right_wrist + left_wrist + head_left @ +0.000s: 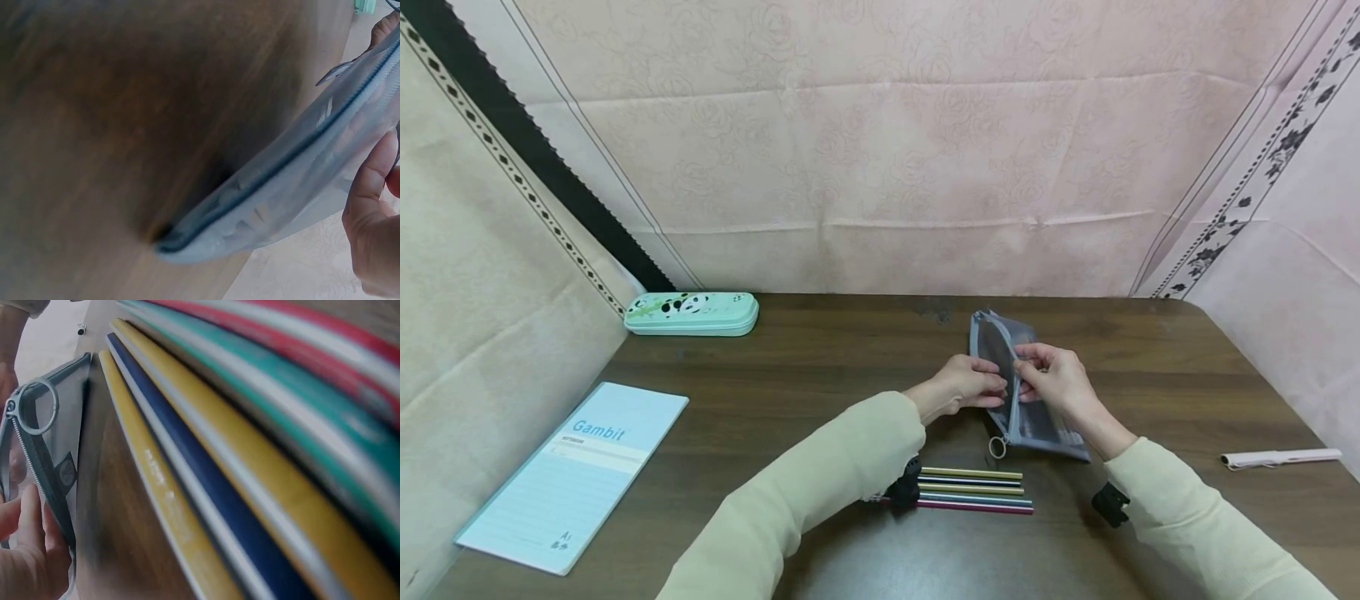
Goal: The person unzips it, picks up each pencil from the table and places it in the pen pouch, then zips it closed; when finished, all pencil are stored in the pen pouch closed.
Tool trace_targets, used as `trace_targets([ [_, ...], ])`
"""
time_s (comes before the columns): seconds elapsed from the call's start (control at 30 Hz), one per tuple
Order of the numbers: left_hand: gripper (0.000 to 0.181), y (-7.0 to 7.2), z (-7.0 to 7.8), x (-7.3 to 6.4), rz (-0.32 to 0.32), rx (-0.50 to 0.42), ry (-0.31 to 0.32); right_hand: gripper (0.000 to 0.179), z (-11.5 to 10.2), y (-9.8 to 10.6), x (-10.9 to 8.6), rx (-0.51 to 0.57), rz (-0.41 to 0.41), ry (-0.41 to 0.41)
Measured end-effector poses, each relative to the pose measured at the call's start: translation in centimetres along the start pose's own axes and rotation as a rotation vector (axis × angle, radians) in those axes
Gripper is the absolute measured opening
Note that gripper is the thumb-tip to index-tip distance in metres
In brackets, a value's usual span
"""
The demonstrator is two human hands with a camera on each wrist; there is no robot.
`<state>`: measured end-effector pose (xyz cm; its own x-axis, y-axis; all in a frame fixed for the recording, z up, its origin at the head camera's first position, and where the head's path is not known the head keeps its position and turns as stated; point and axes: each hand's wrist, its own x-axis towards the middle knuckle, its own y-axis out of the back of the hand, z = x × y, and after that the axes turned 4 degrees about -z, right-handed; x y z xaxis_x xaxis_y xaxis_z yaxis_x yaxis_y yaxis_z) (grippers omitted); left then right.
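A table [850, 358] bears pencils [973, 489], notebook [572, 479], pouch [1048, 429], case [692, 325], pen [1281, 458].

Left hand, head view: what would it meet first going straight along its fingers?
Likely the translucent blue-grey zippered pouch, at its opening's right edge, with the right hand just beyond; depth there is unclear.

On a tabletop [835, 367], an opened pouch [1045, 429] lies right of centre, between the left hand [966, 385] and the right hand [1060, 383]. Before it, nearer the viewer, a row of pencils [977, 490] lies side by side, their left ends hidden behind the left wrist. Well to the right lies a pen [1281, 458]. At far left, a notebook [576, 475] lies nearer, with a pencil case [692, 315] behind it at the back edge. Hanging cloth [887, 167] stands behind and on both sides.
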<state>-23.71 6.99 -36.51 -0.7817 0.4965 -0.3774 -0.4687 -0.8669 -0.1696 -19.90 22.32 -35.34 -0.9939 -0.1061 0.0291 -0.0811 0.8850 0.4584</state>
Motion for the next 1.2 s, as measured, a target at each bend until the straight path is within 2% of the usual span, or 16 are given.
trace_targets([
  [0.1, 0.041, 0.6, 0.0, -0.5, -0.051, 0.024, -0.009, 0.036, -0.1, 0.0, 0.0, -0.007, 0.005, -0.001],
  [0.2, 0.039, 1.7, 0.1, -1.4, -0.116, 0.089, -0.013, 0.036, -0.1, 0.1, -0.1, -0.009, 0.012, 0.001],
  [0.4, 0.031, 4.4, 0.2, -3.7, -0.286, 0.310, 0.027, 0.035, -0.1, 0.1, 0.0, -0.002, 0.025, 0.004],
  [0.6, 0.026, 6.7, -0.8, -5.9, -0.395, 0.530, 0.074, 0.035, -0.1, 0.2, 0.1, 0.000, 0.029, 0.005],
  [0.73, 0.025, 7.4, -1.9, -6.7, -0.429, 0.596, 0.058, 0.035, 0.0, 0.2, 0.0, -0.002, 0.030, 0.002],
  [0.87, 0.024, 7.7, -2.5, -7.2, -0.439, 0.666, -0.004, 0.036, 0.1, 0.2, 0.0, -0.002, 0.025, 0.006],
  [1.2, 0.022, 7.6, -2.6, -7.5, -0.435, 0.911, -0.116, 0.036, 0.1, 0.2, 0.0, -0.005, 0.021, 0.004],
])
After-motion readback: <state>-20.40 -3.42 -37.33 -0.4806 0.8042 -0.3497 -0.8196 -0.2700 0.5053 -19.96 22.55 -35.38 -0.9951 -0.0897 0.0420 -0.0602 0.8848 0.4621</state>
